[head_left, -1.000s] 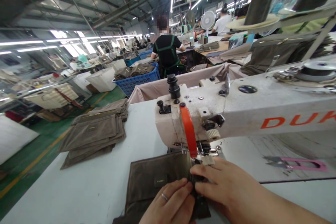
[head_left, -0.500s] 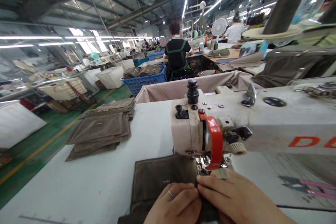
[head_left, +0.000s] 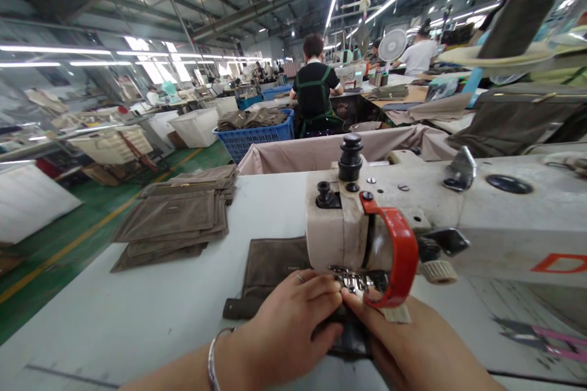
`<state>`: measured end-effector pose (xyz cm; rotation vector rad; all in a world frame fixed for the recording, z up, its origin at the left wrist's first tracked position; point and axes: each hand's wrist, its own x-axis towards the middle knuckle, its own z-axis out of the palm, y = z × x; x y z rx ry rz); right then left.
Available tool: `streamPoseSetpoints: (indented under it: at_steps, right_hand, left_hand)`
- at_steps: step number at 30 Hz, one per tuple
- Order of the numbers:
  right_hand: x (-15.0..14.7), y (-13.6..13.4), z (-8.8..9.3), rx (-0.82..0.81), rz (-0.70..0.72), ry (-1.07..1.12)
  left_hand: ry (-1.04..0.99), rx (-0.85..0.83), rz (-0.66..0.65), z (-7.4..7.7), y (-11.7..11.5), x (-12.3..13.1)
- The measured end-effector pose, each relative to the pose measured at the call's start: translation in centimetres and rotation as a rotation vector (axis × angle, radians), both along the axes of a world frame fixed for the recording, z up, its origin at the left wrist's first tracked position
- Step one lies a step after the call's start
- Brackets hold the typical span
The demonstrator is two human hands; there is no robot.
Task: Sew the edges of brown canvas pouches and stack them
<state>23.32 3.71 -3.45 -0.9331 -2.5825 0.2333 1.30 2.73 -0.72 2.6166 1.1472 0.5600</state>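
Note:
A flat olive-brown fabric pouch (head_left: 270, 263), with a small label mark, lies under the head of a white sewing machine (head_left: 334, 226). My left hand (head_left: 275, 324), wearing a ring and a bracelet, is closed on the pouch's near part, fingertips close to the metal presser foot (head_left: 355, 281). From the other side my right hand (head_left: 417, 336) grips the same fabric, its forefinger beside the foot. A red curved guard (head_left: 403, 244) hides some of the right fingers. Both hands cover the pouch's near edge in part.
A pile of similar pouches (head_left: 169, 214) lies left on the white table (head_left: 183, 311). Pink-handled thread snips (head_left: 541, 336) rest at the right. Beyond the table are a pink cloth-lined bin (head_left: 293, 156), a blue basket (head_left: 257, 140) of pouches and a seated co-worker (head_left: 314, 88).
The pouch has moved away from me past the presser foot, and both hands went forward with it. More of my left wrist shows. The view has shifted slightly.

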Motion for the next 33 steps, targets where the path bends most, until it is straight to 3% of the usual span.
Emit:
streamPoseSetpoints:
  at_steps: [4, 9, 14, 20, 33]
  right_hand:
    - [0.2, -0.1, 0.5, -0.001, -0.029, 0.084]
    - [1.0, 0.2, 0.7, 0.026, -0.176, 0.132]
    - [1.0, 0.3, 0.9, 0.007, -0.219, 0.075]
    - [-0.2, 0.0, 1.3, -0.034, 0.026, 0.249]
    - [-0.9, 0.4, 0.5, 0.072, -0.012, 0.314]
  left_hand:
    - [0.008, 0.006, -0.064, -0.4, 1.3, -1.2]
    - [-0.068, 0.067, -0.129, -0.6, 2.6, -3.3]
    - [-0.107, 0.115, -0.14, -0.6, 1.9, -2.8]
    - [-0.111, 0.207, 0.004, -1.1, -0.2, 0.1]
    - [-0.292, 0.087, 0.099, -2.1, 0.9, 0.4]
